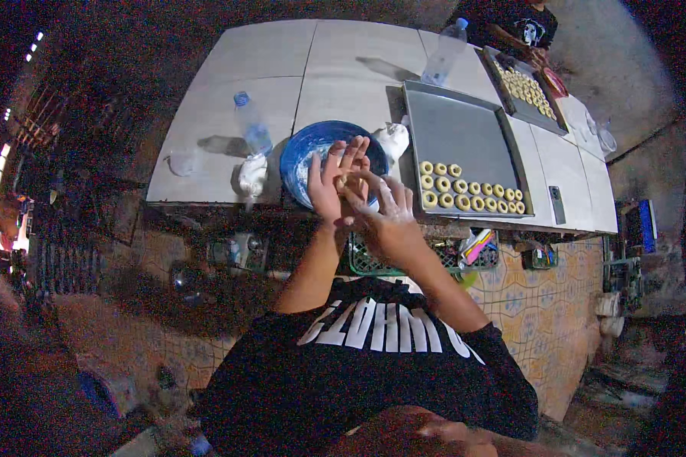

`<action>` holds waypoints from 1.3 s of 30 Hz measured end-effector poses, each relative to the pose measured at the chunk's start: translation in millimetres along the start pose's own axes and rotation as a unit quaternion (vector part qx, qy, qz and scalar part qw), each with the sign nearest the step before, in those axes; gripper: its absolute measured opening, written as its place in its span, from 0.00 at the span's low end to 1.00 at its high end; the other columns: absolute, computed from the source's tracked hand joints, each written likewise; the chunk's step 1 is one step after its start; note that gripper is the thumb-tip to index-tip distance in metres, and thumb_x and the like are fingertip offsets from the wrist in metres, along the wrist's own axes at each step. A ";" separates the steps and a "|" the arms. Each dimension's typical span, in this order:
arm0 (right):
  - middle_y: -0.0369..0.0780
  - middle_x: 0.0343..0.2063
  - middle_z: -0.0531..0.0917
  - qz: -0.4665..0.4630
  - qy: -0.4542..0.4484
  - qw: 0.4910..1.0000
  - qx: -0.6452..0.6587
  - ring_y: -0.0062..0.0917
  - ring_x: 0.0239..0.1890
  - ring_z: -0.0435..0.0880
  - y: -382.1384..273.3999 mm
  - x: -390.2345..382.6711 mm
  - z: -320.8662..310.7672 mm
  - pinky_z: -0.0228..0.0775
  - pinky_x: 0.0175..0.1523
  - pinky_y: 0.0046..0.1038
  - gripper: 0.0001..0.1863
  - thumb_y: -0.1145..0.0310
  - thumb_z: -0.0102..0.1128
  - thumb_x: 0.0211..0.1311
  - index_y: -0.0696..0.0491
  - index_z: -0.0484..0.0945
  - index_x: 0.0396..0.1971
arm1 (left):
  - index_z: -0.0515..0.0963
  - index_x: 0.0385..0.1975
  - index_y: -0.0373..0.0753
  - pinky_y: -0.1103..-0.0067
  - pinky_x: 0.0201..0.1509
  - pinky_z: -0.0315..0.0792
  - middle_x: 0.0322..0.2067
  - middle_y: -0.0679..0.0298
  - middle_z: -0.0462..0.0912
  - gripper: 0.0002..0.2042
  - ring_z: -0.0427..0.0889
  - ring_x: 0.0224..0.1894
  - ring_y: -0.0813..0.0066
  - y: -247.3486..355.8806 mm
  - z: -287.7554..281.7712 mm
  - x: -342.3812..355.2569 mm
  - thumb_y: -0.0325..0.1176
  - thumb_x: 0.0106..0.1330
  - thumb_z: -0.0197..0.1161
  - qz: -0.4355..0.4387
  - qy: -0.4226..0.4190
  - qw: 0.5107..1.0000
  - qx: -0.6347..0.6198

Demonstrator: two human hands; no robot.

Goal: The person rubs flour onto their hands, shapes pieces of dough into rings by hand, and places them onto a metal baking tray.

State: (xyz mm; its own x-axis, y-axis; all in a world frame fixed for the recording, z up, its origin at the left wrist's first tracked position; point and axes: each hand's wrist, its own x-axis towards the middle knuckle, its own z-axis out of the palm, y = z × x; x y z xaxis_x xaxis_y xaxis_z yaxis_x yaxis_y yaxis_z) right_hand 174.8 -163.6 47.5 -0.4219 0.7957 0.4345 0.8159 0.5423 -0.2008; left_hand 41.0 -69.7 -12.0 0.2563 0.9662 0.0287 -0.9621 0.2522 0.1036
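Over a blue basin [286,162] with white powder in it, my two hands meet. My left hand [331,183] is turned palm up with its fingers stretched out. My right hand [389,209], dusted white, presses its thumb and forefinger together at the left palm. A small pale lump seems to be between them, too small and blurred to name. To the right lies a grey metal baking tray [465,126], its near part holding rows of pale dough rings [463,202]. White bundles [253,175], perhaps plastic bags, sit on both sides of the basin.
A bottle with a blue cap [253,126] stands left of the basin, another bottle [445,53] behind the tray. A second tray of dough pieces [527,91] lies farther right, near another person's hands [537,59]. A phone [557,204] lies by the table's edge; a green crate [366,263] is below.
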 end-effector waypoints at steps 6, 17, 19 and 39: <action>0.45 0.66 0.72 0.057 0.044 0.997 0.021 0.51 0.65 0.68 1.0 7.5 3.1 0.63 0.68 0.54 0.24 0.67 0.72 0.57 0.45 0.83 0.56 | 0.67 0.72 0.40 0.61 0.67 0.72 0.77 0.45 0.61 0.36 0.62 0.77 0.50 -3.5 -8.2 -7.6 0.62 0.81 0.32 0.023 -0.093 0.993 0.068; 0.47 0.67 0.71 0.052 0.032 0.998 -0.021 0.51 0.67 0.68 4.0 14.0 7.4 0.63 0.68 0.55 0.21 0.65 0.67 0.55 0.46 0.83 0.51 | 0.72 0.62 0.35 0.66 0.67 0.71 0.70 0.42 0.69 0.32 0.67 0.74 0.52 -16.6 10.3 -12.5 0.59 0.82 0.35 0.003 -0.073 0.997 -0.010; 0.43 0.67 0.70 0.046 0.031 0.998 -0.035 0.52 0.67 0.66 6.8 11.4 10.2 0.62 0.69 0.55 0.19 0.66 0.72 0.51 0.47 0.84 0.45 | 0.72 0.62 0.35 0.67 0.64 0.74 0.70 0.42 0.70 0.32 0.66 0.75 0.52 -16.6 8.6 -12.2 0.58 0.83 0.35 0.006 -0.037 0.999 0.021; 0.45 0.70 0.69 0.086 -0.015 0.992 0.086 0.52 0.71 0.64 -11.0 11.4 -3.7 0.62 0.73 0.53 0.26 0.69 0.71 0.53 0.42 0.84 0.56 | 0.74 0.60 0.38 0.61 0.76 0.62 0.67 0.46 0.75 0.29 0.67 0.75 0.49 13.9 9.7 -33.8 0.57 0.82 0.38 0.042 0.014 0.992 0.121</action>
State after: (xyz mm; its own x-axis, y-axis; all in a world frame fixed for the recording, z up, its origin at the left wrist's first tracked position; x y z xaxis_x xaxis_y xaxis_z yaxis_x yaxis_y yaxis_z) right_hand 162.5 -161.4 57.9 -0.2954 0.8866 0.3558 0.7982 0.4337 -0.4180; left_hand 19.8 -99.4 -1.9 0.1701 0.9852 0.0208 -0.9289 0.1533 0.3370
